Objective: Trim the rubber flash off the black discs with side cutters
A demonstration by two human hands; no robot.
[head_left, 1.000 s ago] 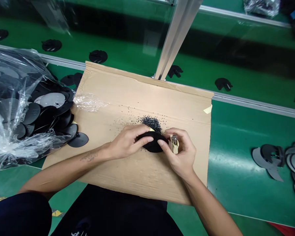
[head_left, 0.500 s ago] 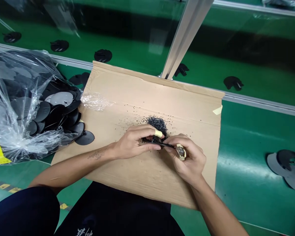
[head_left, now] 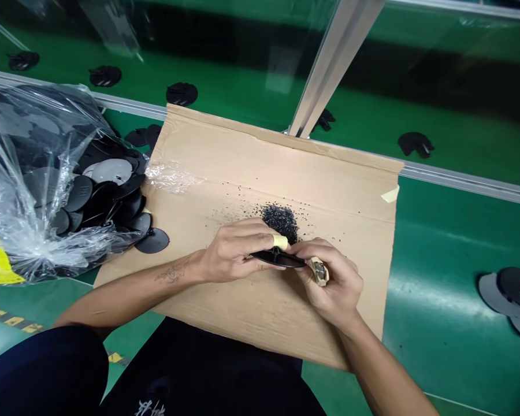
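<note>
My left hand (head_left: 238,251) pinches a round black plastic disc (head_left: 279,258) by its left side. A small upright part stands on the disc's face, and pale yellow tape wraps one fingertip of this hand. At the disc's right edge, my right hand (head_left: 331,277) is closed round a small tool (head_left: 319,270) with pale tape and a metal end. Its working tip is hidden by the fingers, so its exact kind does not show. Just beyond the hands, a pile of black plastic shavings (head_left: 281,221) lies on the cardboard sheet (head_left: 225,150).
To the left, a clear plastic bag (head_left: 39,248) spills several black discs (head_left: 153,241). Crumpled clear film (head_left: 171,176) lies on the cardboard. Grey and black round parts (head_left: 509,292) sit at the right. Behind stands a metal-framed clear panel (head_left: 338,63), with several black parts (head_left: 182,93) beyond it.
The disc has turned in my fingers, from nearly edge-on to showing more of its face. Both hands stay at about the same place, and the view has shifted slightly.
</note>
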